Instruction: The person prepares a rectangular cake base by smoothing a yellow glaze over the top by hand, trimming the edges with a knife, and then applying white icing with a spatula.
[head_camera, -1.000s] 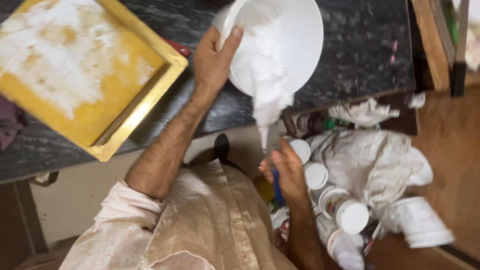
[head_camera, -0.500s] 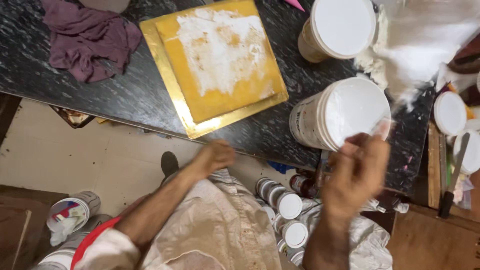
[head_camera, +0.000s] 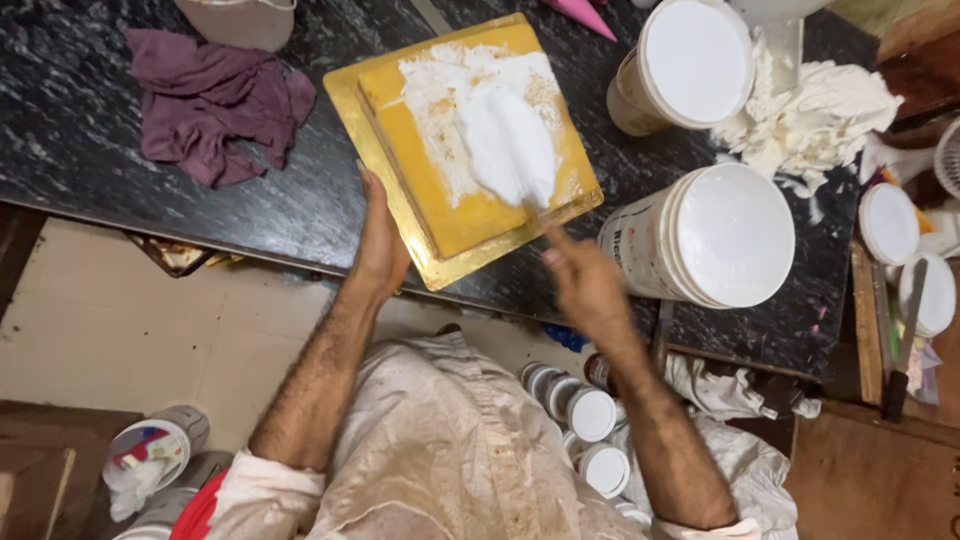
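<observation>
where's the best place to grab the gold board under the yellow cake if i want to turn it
Probably the bare gold rim, from the near-left edge, where the left hand already rests. The gold board juts past the yellow cake there, giving a flat lip. The right hand with the cream-loaded spatula blocks the near-right side.

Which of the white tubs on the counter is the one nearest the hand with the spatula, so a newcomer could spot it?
Start at the dark marbled counter and find the yellow square cake on its gold board. Just right of it, beside the right hand, stands the big white tub at the counter's front edge. It is wider than the tub behind it, and closer to the person.
</observation>
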